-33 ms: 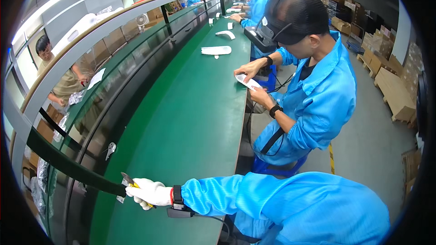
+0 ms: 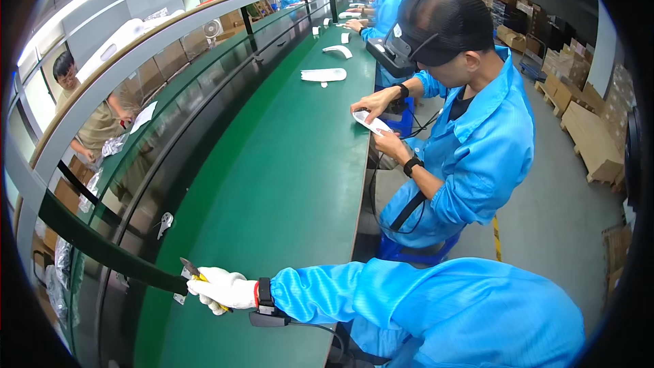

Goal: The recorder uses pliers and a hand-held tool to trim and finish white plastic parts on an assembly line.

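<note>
My right hand [image 2: 221, 289], in a white knitted glove, reaches left over the green work surface. Its fingers are closed around cutting pliers [image 2: 197, 271] with yellow handles, jaws pointing up and left. Close beside the fingers, a small pale piece [image 2: 179, 298] shows in part; whether the hand touches it I cannot tell. A black strap with a small box circles my wrist, and a cable trails from it. My left hand is out of view. Farther up lies a small white and grey part [image 2: 165, 225] near the left edge of the surface.
A black curved bar [image 2: 109, 252] crosses near my hand, below a long rail. At the right, a co-worker in blue [image 2: 477, 143] holds a white shell [image 2: 372, 123]. More white parts [image 2: 323, 75] lie farther along the green table [image 2: 272, 184]. Cartons stand at far right.
</note>
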Demonstrator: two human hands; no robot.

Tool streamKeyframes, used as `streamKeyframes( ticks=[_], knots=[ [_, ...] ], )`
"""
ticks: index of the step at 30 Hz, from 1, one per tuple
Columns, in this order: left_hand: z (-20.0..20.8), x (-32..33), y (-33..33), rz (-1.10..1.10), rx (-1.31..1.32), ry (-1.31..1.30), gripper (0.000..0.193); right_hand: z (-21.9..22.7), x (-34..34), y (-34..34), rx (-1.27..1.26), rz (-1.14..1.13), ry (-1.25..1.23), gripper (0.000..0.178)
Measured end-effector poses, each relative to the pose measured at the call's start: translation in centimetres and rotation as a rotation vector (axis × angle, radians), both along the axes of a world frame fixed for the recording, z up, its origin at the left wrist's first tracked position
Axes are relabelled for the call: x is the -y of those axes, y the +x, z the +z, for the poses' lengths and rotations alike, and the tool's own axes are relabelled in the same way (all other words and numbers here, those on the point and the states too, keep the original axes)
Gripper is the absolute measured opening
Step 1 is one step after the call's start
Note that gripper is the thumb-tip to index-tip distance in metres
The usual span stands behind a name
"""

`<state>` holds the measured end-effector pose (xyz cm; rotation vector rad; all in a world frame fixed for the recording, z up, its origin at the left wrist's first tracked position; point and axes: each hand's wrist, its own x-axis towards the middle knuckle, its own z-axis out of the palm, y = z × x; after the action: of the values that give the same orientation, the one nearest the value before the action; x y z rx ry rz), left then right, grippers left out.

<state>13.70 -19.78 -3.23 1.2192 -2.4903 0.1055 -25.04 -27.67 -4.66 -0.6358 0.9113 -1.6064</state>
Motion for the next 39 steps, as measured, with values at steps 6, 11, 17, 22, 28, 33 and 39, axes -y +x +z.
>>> streamKeyframes(
  ticks=[6,11,17,22,28,33,39],
  knots=[
    [-0.5,0.9,-0.3,-0.012,-0.006,-0.012,0.035,-0.8,1.0,-0.2,0.017,0.012,0.01,0.023],
    [-0.6,1.4,-0.5,-0.002,0.013,-0.003,0.035,-1.0,1.8,-0.6,0.009,0.016,0.009,0.022],
    [-0.5,1.9,-0.7,-0.009,0.014,-0.004,0.035,-0.6,1.9,-0.9,0.01,0.01,0.031,0.022],
    [-0.3,1.8,-0.8,-0.012,0.013,-0.003,0.035,-1.0,2.3,-1.0,0.0,0.016,-0.006,0.022],
    [0.1,1.5,-1.0,-0.005,0.011,-0.001,0.035,-0.5,1.9,-1.0,-0.003,0.004,0.033,0.022],
    [0.1,1.3,-1.0,0.0,0.011,-0.004,0.035,-0.7,1.9,-1.0,0.004,0.011,0.014,0.023],
    [0.3,1.2,-1.1,-0.01,0.012,-0.018,0.035,-0.6,1.7,-1.0,0.038,0.019,0.029,0.023]
  ],
)
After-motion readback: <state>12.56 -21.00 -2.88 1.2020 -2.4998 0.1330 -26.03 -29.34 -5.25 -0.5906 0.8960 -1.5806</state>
